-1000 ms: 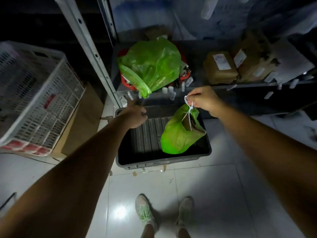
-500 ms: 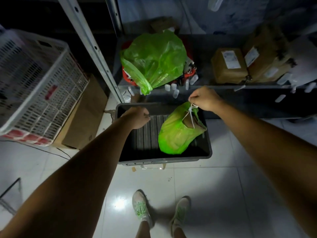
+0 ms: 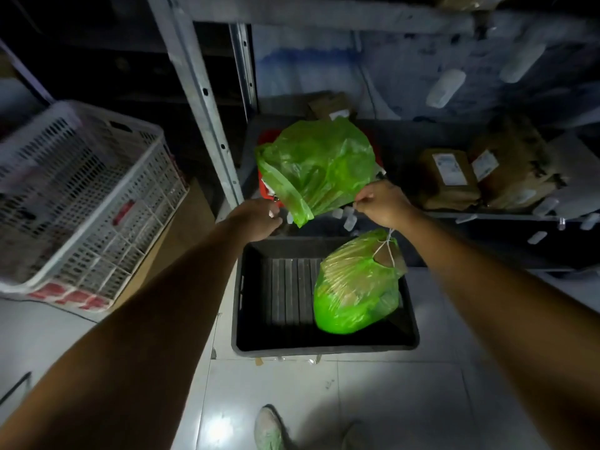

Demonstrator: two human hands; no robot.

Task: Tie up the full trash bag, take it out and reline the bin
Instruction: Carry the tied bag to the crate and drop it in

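Shelf (image 3: 487, 216) bears the red bin (image 3: 267, 139) (lined green) and brown parcels (image 3: 448, 177); the floor (image 3: 406, 401), a black crate (image 3: 239, 293)

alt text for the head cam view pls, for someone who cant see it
Seen from above, a person's right hand holds the white string of a tied green trash bag in a black tray on a tiled floor. The left hand is beside a second green bag on a dim shelf.

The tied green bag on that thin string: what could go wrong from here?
The right hand pinches only the white string, so the tied green bag could slip or tear loose and drop into the black tray. Small bottles lie along the shelf edge just by that hand; a swing might knock them off.
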